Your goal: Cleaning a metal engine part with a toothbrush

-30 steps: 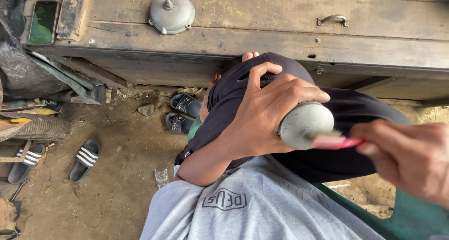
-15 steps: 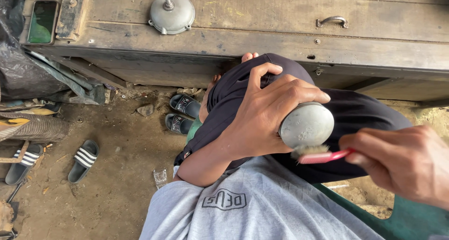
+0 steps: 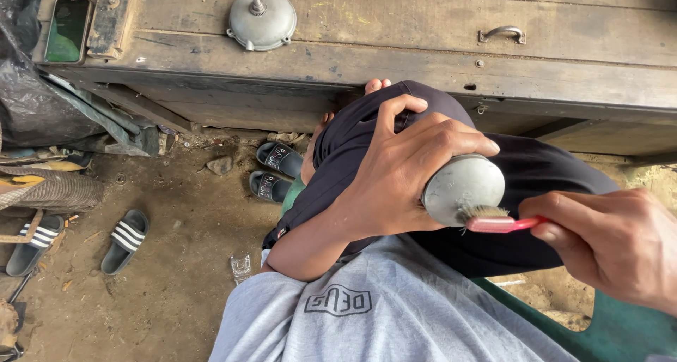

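Since a second ago the pink brush [image 3: 493,223] has been lowered and drawn under the grey metal part [image 3: 463,188], its bristles now touching the part's lower edge. The brush handle is gripped by the closed right hand [image 3: 615,245]. The metal part is held by the left hand [image 3: 402,171], fingers curled over its top, above the raised knee in dark trousers [image 3: 536,185]. The part looks rounded, dull grey and smooth. Beyond the knee a worn wooden bench [image 3: 395,58] is seen, with a round metal cover [image 3: 261,20] and a phone [image 3: 67,29] on it. Left of the knee, sandals [image 3: 275,170] and striped slippers [image 3: 123,231] lie on the dirt floor [image 3: 176,263].
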